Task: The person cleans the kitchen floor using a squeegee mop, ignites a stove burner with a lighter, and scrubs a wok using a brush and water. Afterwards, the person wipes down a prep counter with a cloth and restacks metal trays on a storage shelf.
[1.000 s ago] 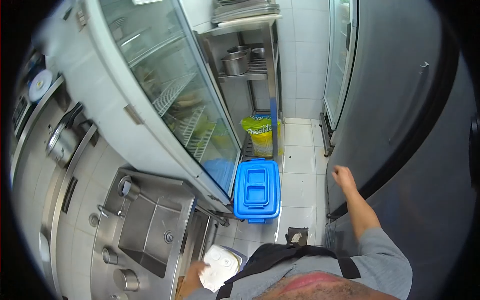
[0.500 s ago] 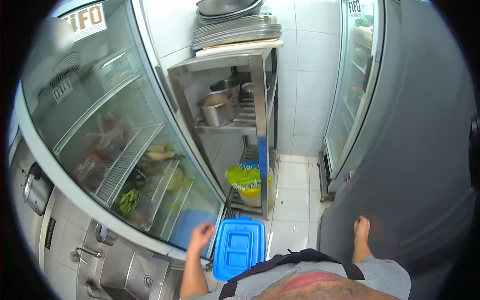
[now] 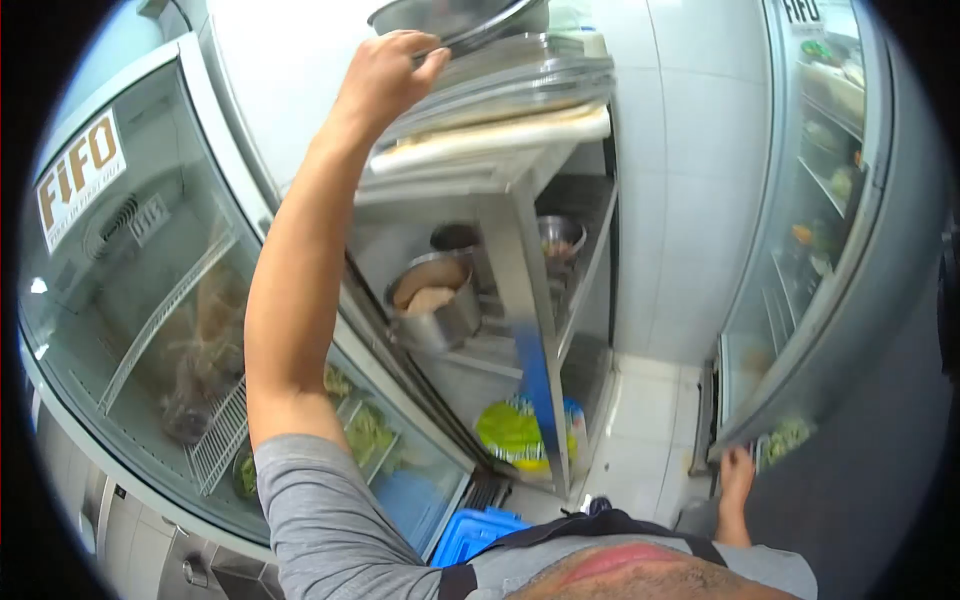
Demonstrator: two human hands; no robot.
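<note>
My left hand (image 3: pixel 395 75) is raised to the stack on top of the metal shelf rack. Its fingers are curled at the rim of the metal bowl (image 3: pixel 478 16), the uppermost piece in view. Beneath the bowl lie clear and metal trays (image 3: pixel 520 80) and a white board (image 3: pixel 500 132). Low on the right, my right hand (image 3: pixel 737 468) hangs with bent fingers beside the grey fridge side, and nothing shows in it.
On the rack (image 3: pixel 515 225) stand a steel pot (image 3: pixel 440 315), a small bowl (image 3: pixel 560 238) and, lower, a green-yellow bag (image 3: pixel 510 432). Glass-door fridges (image 3: pixel 150 250) flank it left and right. A blue lidded bin (image 3: pixel 475 535) is on the floor.
My left hand has risen from above the blue bin to the bowl atop the rack. The view has shifted closer to the rack. My right hand stays low at my side.
</note>
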